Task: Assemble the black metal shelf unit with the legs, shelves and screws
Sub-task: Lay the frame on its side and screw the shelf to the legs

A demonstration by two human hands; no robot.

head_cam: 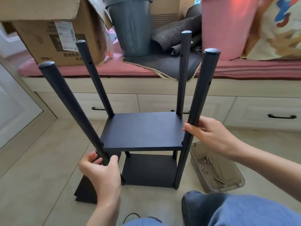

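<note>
Assembly looks roughly half done, judging by what stands on the floor: four black legs rise upright, and two shelves are already set between them, an upper shelf [143,130] and a lower shelf [149,169] beneath it. The left hand [101,171] is curled round the near left leg [70,105] just below the upper shelf's corner, thumb and fingers wrapped about the tube. The right hand [206,132] grips the near right leg [197,111] just above that shelf's other near corner, fingers closed round it. Both far legs, the far left leg [94,77] and the far right leg [183,72], stand beyond the hands, and screw holes show higher up on the legs with nothing fixed at them, so at least one more shelf probably belongs above. A dark flat panel [86,190] lies on the floor beside the left hand, likely a shelf not yet fitted. Below and to the outside of the right hand sits a clear plastic tray [234,185] holding loose screws [208,160], so fastening seems unfinished. Whether the two fitted shelves are fully screwed tight cannot be told. The near legs lean outward, hinting at joints that are not yet firm.
</note>
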